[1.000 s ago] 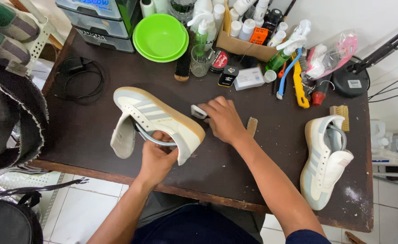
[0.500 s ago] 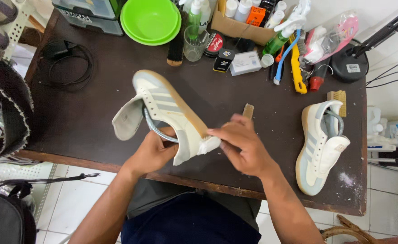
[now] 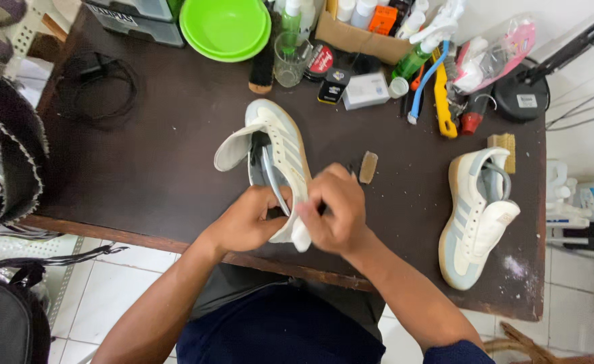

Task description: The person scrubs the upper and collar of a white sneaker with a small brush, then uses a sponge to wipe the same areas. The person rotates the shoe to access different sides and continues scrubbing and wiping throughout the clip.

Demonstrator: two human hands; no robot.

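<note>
Dark brown and scattered with crumbs, the worktop (image 3: 162,168) stands over a white tiled floor. At its far left lies a coiled black cable (image 3: 105,84), and behind it a bright green bowl (image 3: 225,27). Near the front edge, the left hand (image 3: 246,222) grips the cream sneaker (image 3: 277,152) from the side, fingers curled around its heel end. The shoe is lifted on its side, toe pointing away from the person, tongue hanging out to the left. The right hand (image 3: 337,212) is clenched around a small white cloth (image 3: 301,236) and presses it on the heel. Just beside this hand a small wooden brush (image 3: 368,166) lies flat. Further right, near the worktop's edge, the second sneaker (image 3: 476,216) rests alone, well apart from both hands.
</note>
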